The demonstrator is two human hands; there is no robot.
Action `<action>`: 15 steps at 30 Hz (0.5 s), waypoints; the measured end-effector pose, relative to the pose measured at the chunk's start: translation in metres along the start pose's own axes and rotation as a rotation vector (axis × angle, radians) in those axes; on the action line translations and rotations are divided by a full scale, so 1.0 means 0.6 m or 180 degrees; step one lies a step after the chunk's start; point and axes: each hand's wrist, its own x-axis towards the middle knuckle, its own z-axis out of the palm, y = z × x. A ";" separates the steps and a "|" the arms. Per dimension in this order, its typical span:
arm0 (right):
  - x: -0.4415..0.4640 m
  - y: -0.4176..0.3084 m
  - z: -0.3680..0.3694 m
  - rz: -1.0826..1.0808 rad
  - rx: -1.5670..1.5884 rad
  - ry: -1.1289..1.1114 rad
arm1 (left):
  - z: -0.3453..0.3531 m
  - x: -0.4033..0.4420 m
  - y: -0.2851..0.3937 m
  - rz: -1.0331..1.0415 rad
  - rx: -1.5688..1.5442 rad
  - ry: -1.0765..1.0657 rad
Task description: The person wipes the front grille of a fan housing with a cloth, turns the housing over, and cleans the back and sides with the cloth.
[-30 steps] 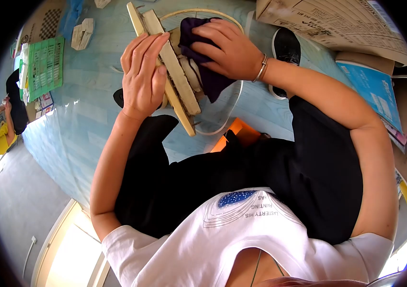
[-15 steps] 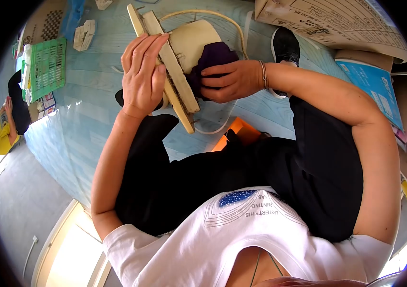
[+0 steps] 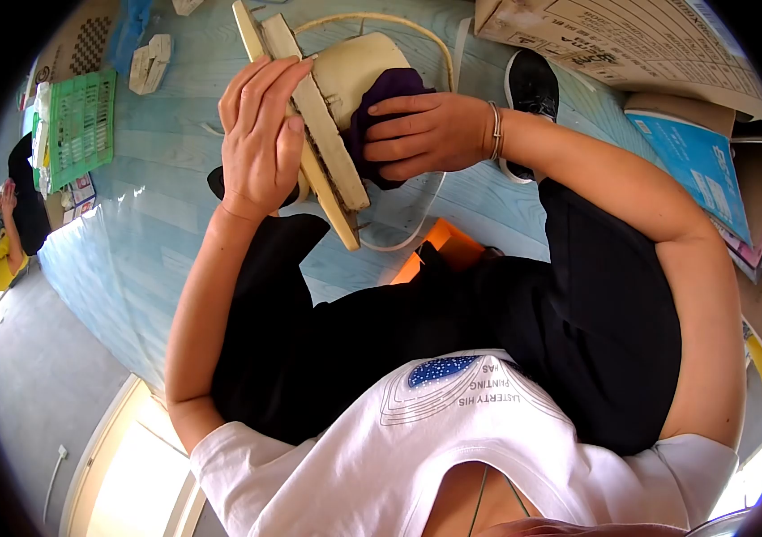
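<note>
A cream-coloured appliance (image 3: 360, 74) with a flat two-layered base is tipped on its side over the floor, and dark grime shows along the base's edges. My left hand (image 3: 260, 134) holds the base's upper part, its fingers together over the edge. On the appliance's right side, my right hand (image 3: 430, 132) grips a dark purple cloth (image 3: 390, 89) and presses it against the rounded body near the base. The cloth hides part of that body. A cream cord (image 3: 399, 16) curves around behind the appliance.
Cardboard box (image 3: 623, 49) and blue packet (image 3: 699, 170) lie at right. A green basket (image 3: 83, 130) and white object (image 3: 149, 64) are at left. An orange object (image 3: 453, 246) lies near my legs, a black shoe (image 3: 533, 85) beyond. Another person (image 3: 0, 237) is at far left.
My right hand and the purple cloth have moved down from the upper part of the appliance's body, uncovering its cream surface. My left hand keeps its hold, with a slight shift left.
</note>
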 end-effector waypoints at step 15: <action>0.037 0.030 -0.017 0.1691 -0.0109 0.0245 | -0.001 0.000 0.000 0.0023 -0.0081 0.0021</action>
